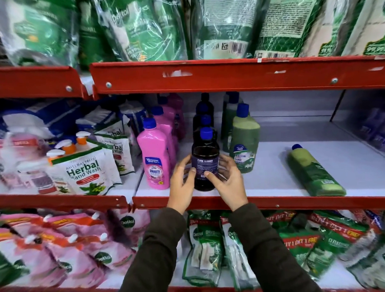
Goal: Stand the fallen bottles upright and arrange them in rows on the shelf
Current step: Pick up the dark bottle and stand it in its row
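A dark bottle with a blue cap stands upright at the front of the white middle shelf. My left hand and my right hand wrap around its lower half from both sides. More dark bottles line up behind it. A row of pink bottles stands to its left, and a row of green bottles stands to its right. One green bottle lies on its side further right, its cap pointing to the back.
Herbal hand wash pouches and pump bottles fill the shelf section on the left. Red shelf rails run above and below. Green refill pouches sit above, and pink and green pouches sit below.
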{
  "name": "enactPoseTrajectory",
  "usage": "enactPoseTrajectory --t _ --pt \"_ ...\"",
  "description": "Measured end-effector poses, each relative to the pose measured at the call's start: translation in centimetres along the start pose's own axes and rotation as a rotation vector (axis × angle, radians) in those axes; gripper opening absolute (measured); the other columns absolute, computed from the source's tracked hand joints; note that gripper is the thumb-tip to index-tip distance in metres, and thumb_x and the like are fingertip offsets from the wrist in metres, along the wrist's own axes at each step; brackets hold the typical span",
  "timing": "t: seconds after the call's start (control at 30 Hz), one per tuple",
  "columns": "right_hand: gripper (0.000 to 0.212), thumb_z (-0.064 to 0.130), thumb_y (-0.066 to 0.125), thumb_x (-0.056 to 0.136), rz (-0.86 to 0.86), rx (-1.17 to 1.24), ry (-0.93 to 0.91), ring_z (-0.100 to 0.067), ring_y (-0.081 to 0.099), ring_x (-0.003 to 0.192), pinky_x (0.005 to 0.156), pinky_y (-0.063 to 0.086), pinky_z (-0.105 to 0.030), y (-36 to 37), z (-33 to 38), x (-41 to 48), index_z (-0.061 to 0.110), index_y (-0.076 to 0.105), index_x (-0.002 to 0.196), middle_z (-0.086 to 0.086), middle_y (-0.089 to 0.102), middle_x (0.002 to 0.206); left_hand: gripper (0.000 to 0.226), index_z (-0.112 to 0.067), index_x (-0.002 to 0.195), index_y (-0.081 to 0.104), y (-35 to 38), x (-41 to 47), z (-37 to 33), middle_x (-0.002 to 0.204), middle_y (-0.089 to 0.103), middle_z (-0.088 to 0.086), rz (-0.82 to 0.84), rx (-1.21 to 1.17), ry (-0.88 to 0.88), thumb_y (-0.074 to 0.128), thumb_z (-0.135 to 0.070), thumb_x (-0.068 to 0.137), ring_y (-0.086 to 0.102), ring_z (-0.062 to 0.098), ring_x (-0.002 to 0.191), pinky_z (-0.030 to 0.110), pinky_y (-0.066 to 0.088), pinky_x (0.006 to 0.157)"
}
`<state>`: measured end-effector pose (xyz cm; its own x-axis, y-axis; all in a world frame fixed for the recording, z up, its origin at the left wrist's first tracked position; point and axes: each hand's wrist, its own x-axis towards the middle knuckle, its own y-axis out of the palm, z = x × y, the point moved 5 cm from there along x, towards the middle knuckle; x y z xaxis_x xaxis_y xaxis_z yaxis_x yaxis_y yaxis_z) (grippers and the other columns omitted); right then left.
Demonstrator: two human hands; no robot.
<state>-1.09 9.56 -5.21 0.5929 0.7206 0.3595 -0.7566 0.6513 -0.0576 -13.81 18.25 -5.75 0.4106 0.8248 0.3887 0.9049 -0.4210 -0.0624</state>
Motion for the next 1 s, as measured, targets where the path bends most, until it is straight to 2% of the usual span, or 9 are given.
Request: enactPoseTrajectory --t 0.17,0.23,0.33,0.4,0.5,0.67,0.77,0.87,1.0 --pt "0.043 0.012 0.075 0.084 -0.103 -0.047 -0.037 0.008 0.058 0.108 0.083 0.052 -0.013 -0.6 -0.1 -0.8 0.042 0.056 0.108 0.004 0.062 0.120 0.035 -0.016 0.116 0.050 -0.4 0.0 -0.5 0.112 0.061 -0.003 0.029 0.040 0.051 0.041 0.011 0.095 0.058 0.002 0.104 0.011 0.044 0.094" --pt "0.041 0.012 0.073 0.084 -0.073 -0.057 -0.030 0.008 0.060 0.099 0.075 0.051 -0.011 -0.5 -0.2 -0.8 0.041 0.059 0.109 0.002 0.064 0.116 0.031 -0.009 0.119 0.049 -0.3 0.1 -0.4 0.117 0.059 0.004 0.075 0.066 0.025 0.044 0.010 0.095 0.057 0.013 0.110 0.017 0.046 0.100" --pt "0.054 0.018 0.078 0.082 0.021 -0.035 -0.004 -0.005 0.065 0.110 0.084 0.056 -0.021 0.0 -0.4 -0.9 0.026 0.058 0.131 0.001 0.065 0.126 0.041 -0.013 0.133 0.040 -0.2 0.2 -0.2 0.137 0.049 0.004 0.203 0.055 -0.030 0.046 0.005 0.097 0.051 0.011 0.122 0.034 0.038 0.116" --pt "0.066 0.025 0.082 0.079 0.071 -0.046 0.004 -0.006 0.064 0.117 0.091 0.057 -0.025 0.3 -0.2 -1.0 0.020 0.053 0.139 0.002 0.064 0.132 0.055 -0.018 0.145 0.028 0.0 0.1 -0.1 0.148 0.039 -0.001 0.311 0.051 -0.049 0.051 -0.001 0.098 0.042 0.006 0.135 0.030 0.031 0.121" --pt "0.054 0.019 0.076 0.086 0.102 -0.025 0.030 0.002 0.066 0.113 0.098 0.055 -0.021 0.3 -0.3 -0.8 0.020 0.050 0.133 0.004 0.066 0.128 0.069 -0.026 0.148 0.022 0.4 0.2 0.3 0.148 0.045 -0.004 0.387 0.035 -0.062 0.059 -0.005 0.094 0.043 0.007 0.140 0.023 0.034 0.117" --pt "0.033 0.004 0.051 0.100 0.184 -0.002 0.070 0.012 0.063 0.110 0.099 0.050 -0.015 0.1 -0.9 0.2 0.009 0.044 0.132 0.006 0.063 0.123 0.055 -0.025 0.129 0.031 -0.1 0.7 1.0 0.124 0.053 -0.009 0.213 0.074 -0.077 0.055 0.007 0.091 0.058 0.012 0.119 0.025 0.046 0.108" --pt "0.035 0.005 0.048 0.102 0.197 -0.005 0.065 -0.003 0.061 0.115 0.103 0.049 -0.021 0.1 -0.8 0.5 0.006 0.043 0.137 0.001 0.062 0.124 0.051 -0.024 0.124 0.033 -0.1 0.7 0.8 0.116 0.053 -0.015 0.161 0.129 -0.057 0.056 0.007 0.090 0.059 -0.005 0.105 0.015 0.050 0.097" --pt "0.037 0.006 0.050 0.101 0.184 0.016 0.048 -0.009 0.058 0.118 0.110 0.047 -0.031 0.1 -0.5 0.3 0.007 0.045 0.138 -0.003 0.060 0.129 0.052 -0.021 0.121 0.036 -0.1 0.2 0.0 0.111 0.053 -0.013 0.069 0.108 -0.025 0.059 0.010 0.086 0.059 -0.005 0.098 0.011 0.052 0.088" --pt "0.044 0.012 0.059 0.097 0.007 0.058 -0.005 -0.009 0.057 0.124 0.100 0.047 -0.011 -1.9 0.3 -0.8 0.015 0.050 0.140 0.000 0.059 0.138 0.042 -0.015 0.115 0.045 -0.1 -1.6 -1.6 0.104 0.052 -0.010 -0.127 0.107 0.128 0.065 0.004 0.084 0.055 -0.006 0.092 0.009 0.047 0.082"
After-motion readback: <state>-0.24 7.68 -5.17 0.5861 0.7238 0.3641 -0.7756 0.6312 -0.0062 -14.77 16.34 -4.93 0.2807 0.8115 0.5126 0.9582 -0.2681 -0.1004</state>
